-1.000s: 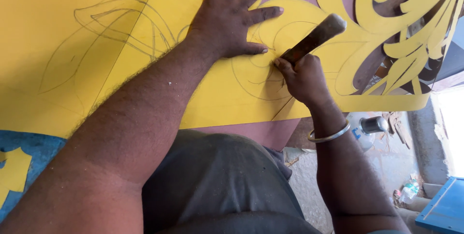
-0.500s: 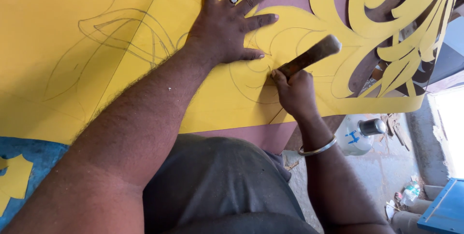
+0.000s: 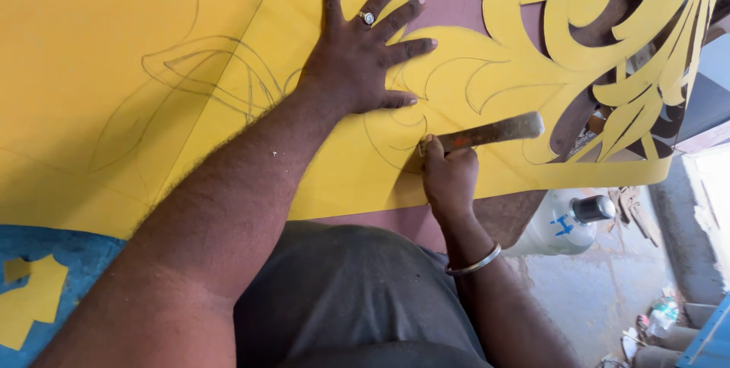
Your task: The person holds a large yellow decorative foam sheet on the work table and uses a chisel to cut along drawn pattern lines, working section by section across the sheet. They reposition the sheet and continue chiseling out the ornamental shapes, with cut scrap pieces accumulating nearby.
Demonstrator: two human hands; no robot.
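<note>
Head view: the left hand (image 3: pixel 363 64) lies flat with fingers spread wide on the yellow sheet (image 3: pixel 114 49), pressing it down just above the pencilled scroll lines (image 3: pixel 395 128). The right hand (image 3: pixel 449 178) is closed around a wooden-handled cutting tool (image 3: pixel 487 134), whose working end meets the sheet at a drawn curve just below the left thumb. The sheet covers the desk (image 3: pixel 456 3); its right part is already cut into leafy openwork (image 3: pixel 631 56). Yellow offcuts (image 3: pixel 30 299) lie on a blue surface at lower left, and a white cylinder (image 3: pixel 559 223) stands on the floor below. To do this well, I judge the holding hand should stay close but clear of the blade, with the tool following the line in short, steady strokes
</note>
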